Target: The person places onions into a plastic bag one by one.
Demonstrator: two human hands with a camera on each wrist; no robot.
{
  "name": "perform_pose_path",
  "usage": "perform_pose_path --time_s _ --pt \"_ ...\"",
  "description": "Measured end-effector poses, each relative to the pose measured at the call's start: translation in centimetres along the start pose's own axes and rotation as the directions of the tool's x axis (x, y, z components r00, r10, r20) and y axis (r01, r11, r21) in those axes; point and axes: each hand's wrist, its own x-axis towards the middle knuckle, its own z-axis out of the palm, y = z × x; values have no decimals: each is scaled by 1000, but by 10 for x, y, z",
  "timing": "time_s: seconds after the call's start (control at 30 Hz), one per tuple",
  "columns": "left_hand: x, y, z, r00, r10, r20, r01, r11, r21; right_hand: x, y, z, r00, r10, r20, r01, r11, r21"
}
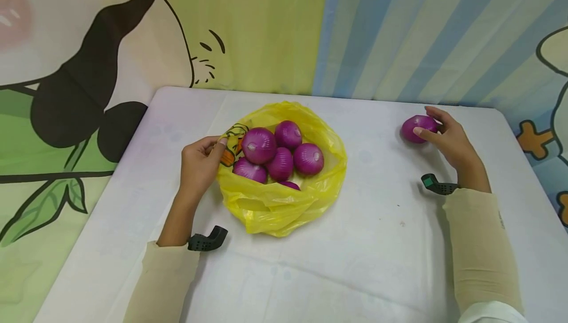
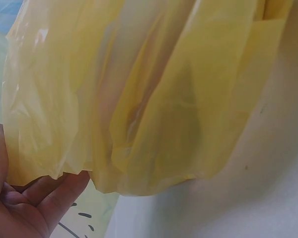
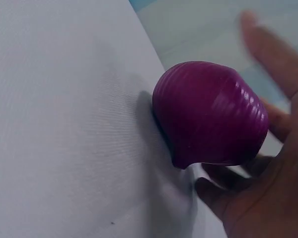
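A yellow plastic bag stands with its mouth open around several purple onions. At the bag's left rim my left hand pinches the plastic between thumb and fingers. In the left wrist view the bag fills most of the picture and hides the onions. Over on the right, a single purple onion sits on the table close to my right hand. The right wrist view shows this onion with the thumb raised off it and the other fingers spread behind and beneath its side.
The table has a white cloth and its far edge runs just behind the lone onion. A printed curtain with cartoon figures hangs behind it. Each wrist carries a black camera mount.
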Motion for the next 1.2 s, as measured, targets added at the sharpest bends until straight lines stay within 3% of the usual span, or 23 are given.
perform_pose_path --time_s 0.1,0.37,0.8,1.2 --pt "0 0 1 1000 2 -2 -2 1000 -4 0 2 3 999 46 10 -45 997 -63" --pt "1 1 1 1000 12 5 -12 1000 -13 0 2 8 997 49 -53 -50 999 -4" --pt "2 3 1 1000 5 4 -5 1000 1 -6 -10 7 997 52 -61 -52 999 3" --pt "0 2 -1 1000 -20 8 20 1000 11 -11 -47 20 996 -81 -49 82 996 36"
